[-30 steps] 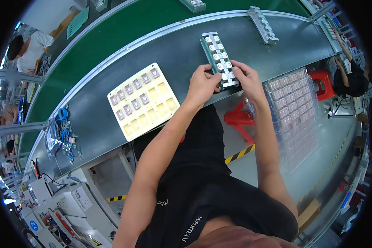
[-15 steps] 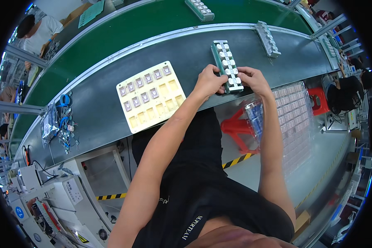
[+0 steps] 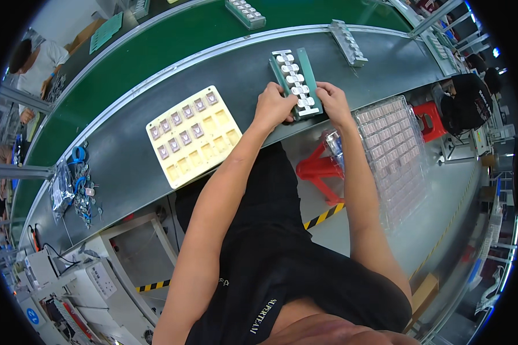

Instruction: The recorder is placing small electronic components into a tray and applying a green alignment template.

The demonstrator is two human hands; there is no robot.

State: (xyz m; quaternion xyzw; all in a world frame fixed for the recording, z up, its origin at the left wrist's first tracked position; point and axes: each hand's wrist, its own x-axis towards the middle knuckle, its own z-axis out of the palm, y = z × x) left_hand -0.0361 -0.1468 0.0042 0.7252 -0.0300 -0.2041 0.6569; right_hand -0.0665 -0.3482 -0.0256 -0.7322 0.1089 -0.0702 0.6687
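Observation:
A long fixture point(image 3: 294, 77) with green sides carries a row of white parts on the bench in front of me. My left hand point(image 3: 274, 106) holds its near end from the left side, thumb on top by the last white part. Along the fixture's right side, a green strip point(image 3: 307, 72) stands angled out from the white row. At the near end of this strip, my right hand point(image 3: 334, 103) pinches it between thumb and fingers. To the left lies a cream tray point(image 3: 218, 138) with square pockets, several holding small clear-purplish pieces.
A similar fixture point(image 3: 349, 45) lies at the bench's back right; another point(image 3: 246, 14) sits on the green conveyor point(image 3: 184, 52). Blue-banded cables point(image 3: 84, 190) lie at far left. Right of the bench edge are clear trays of parts point(image 3: 388, 138) over a red stool point(image 3: 317, 169).
The green strip on the fixture's right side now stands apart from the white parts, with my right hand at its edge. My left hand stays on the near end. The whole view has shifted.

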